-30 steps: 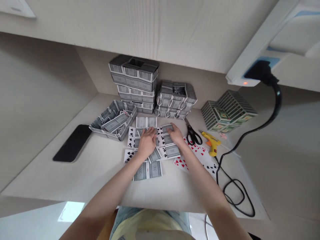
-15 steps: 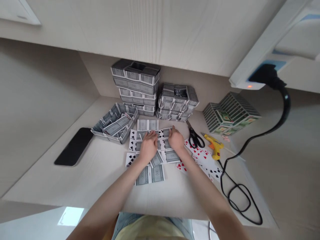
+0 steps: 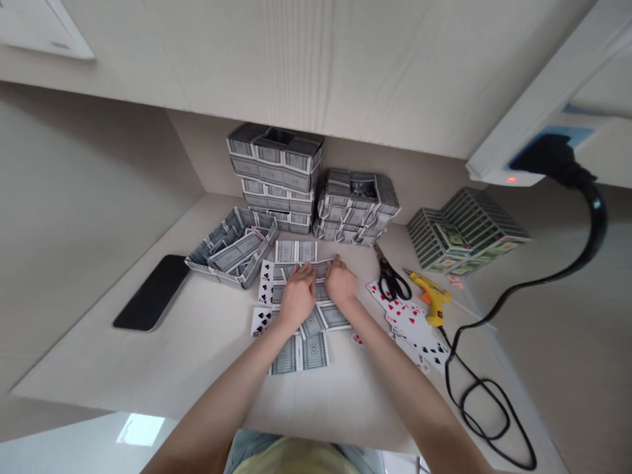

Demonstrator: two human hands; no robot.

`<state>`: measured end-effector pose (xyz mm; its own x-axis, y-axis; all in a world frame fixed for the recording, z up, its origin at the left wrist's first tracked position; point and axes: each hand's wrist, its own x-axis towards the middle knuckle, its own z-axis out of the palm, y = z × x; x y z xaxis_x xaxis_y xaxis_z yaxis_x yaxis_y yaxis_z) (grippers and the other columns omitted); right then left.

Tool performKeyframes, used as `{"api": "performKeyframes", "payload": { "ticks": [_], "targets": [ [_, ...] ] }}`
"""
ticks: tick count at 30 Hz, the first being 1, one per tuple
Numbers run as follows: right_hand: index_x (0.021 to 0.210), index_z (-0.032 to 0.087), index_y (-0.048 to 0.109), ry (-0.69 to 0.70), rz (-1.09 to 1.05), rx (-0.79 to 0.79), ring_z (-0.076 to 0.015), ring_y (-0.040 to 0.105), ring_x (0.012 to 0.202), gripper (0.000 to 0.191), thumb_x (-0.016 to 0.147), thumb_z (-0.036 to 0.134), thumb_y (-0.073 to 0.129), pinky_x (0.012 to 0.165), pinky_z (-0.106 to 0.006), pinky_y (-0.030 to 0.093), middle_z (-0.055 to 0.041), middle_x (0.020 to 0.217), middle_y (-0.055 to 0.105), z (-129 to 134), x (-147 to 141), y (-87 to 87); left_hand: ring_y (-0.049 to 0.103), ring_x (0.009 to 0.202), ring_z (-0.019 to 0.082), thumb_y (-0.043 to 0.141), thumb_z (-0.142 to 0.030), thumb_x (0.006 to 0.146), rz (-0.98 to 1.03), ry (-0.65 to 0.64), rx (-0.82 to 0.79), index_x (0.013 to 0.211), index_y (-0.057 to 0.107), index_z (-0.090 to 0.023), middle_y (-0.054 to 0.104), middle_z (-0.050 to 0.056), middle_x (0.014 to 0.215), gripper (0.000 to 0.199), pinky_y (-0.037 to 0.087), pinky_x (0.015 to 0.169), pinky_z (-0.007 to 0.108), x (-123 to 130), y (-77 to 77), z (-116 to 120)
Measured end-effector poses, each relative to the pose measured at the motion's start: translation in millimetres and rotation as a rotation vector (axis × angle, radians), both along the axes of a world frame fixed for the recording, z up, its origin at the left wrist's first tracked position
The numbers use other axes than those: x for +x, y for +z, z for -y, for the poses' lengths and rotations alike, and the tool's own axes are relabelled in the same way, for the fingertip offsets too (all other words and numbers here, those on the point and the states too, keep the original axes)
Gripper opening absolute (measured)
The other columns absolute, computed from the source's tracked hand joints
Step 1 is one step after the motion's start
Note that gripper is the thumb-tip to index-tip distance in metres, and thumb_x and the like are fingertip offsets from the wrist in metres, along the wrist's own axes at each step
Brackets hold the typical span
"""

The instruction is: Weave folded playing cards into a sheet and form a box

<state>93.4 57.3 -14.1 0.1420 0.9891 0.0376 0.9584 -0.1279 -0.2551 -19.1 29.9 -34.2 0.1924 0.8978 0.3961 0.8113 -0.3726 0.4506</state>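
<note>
Grey-backed playing cards (image 3: 315,250) are laid into a crossed, overlapping sheet in front of me, some showing black pips at the left side (image 3: 266,283). My left hand (image 3: 299,291) presses down on the middle of the sheet, its fingers bent and close together on a card. Just to its right, my right hand (image 3: 342,280) has its fingers curled at the edge of a card strip (image 3: 322,268) that runs between both hands. Fingertips of both hands are partly hidden. Loose ends of cards (image 3: 312,322) stick out below my left wrist.
An open card-woven box (image 3: 241,276) with folded strips inside stands left, beside a black phone (image 3: 151,293). Stacked card boxes (image 3: 276,164) rise behind. Scissors (image 3: 394,282), a yellow glue gun (image 3: 434,299) with a black cable (image 3: 461,322), and loose cards (image 3: 409,322) lie right.
My right hand has shifted slightly left and curled its fingers more. Card back now covers the black pips that showed between my hands. My left hand stays on the sheet.
</note>
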Motion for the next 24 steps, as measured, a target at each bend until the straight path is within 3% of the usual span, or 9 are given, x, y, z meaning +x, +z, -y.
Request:
{"api": "performKeyframes", "payload": {
  "ticks": [6, 10, 17, 20, 24],
  "targets": [
    [0.134, 0.011, 0.029, 0.05, -0.153, -0.017, -0.0229, 0.057, 0.102, 0.053, 0.088, 0.037, 0.036, 0.083, -0.03, 0.043, -0.0174, 0.114, 0.057, 2.1, 7.9, 3.5, 0.05, 0.113, 0.019, 0.039, -0.014, 0.082, 0.041, 0.006, 0.022, 0.101, 0.061, -0.016, 0.06, 0.009, 0.114, 0.029, 0.033, 0.103, 0.044, 0.4, 2.0, -2.1],
    [0.132, 0.011, 0.032, 0.115, -0.302, 0.007, -0.0201, 0.053, 0.109, 0.056, 0.083, 0.033, 0.046, 0.087, -0.026, 0.041, -0.0138, 0.118, 0.056, 1.3, 24.8, 10.0, 0.041, 0.121, 0.021, 0.039, -0.02, 0.083, 0.024, 0.006, 0.058, 0.093, 0.064, -0.018, 0.058, 0.007, 0.117, 0.027, 0.033, 0.104, 0.043, -0.6, 11.1, 3.5],
    [0.128, 0.011, 0.037, 0.074, -0.263, -0.02, -0.0238, 0.056, 0.102, 0.057, 0.078, 0.031, 0.053, 0.084, -0.03, 0.041, -0.0138, 0.109, 0.061, -1.4, 50.5, 25.3, 0.026, 0.129, 0.029, 0.039, -0.038, 0.084, -0.147, -0.004, -0.016, 0.119, 0.05, -0.023, 0.043, 0.007, 0.133, 0.039, 0.018, 0.105, 0.055, 5.7, 20.0, 19.2],
    [0.119, 0.011, 0.043, 0.055, -0.207, -0.105, -0.0226, 0.059, 0.097, 0.042, 0.083, 0.032, 0.044, 0.079, -0.029, 0.043, -0.0134, 0.101, 0.063, 5.4, 49.3, 25.7, 0.023, 0.131, 0.027, 0.038, -0.037, 0.085, -0.14, -0.012, -0.033, 0.122, 0.048, -0.023, 0.039, 0.007, 0.136, 0.041, 0.015, 0.105, 0.054, 9.9, 19.4, 20.1],
    [0.117, 0.009, 0.039, 0.061, -0.102, -0.18, -0.0227, 0.061, 0.091, 0.035, 0.087, 0.027, 0.036, 0.074, -0.028, 0.043, -0.0148, 0.094, 0.064, 15.8, 35.9, 28.0, 0.022, 0.131, 0.027, 0.037, -0.036, 0.085, -0.134, -0.015, -0.035, 0.122, 0.048, -0.022, 0.039, 0.007, 0.137, 0.04, 0.013, 0.106, 0.053, 11.8, 19.7, 19.9]
  ]
}}
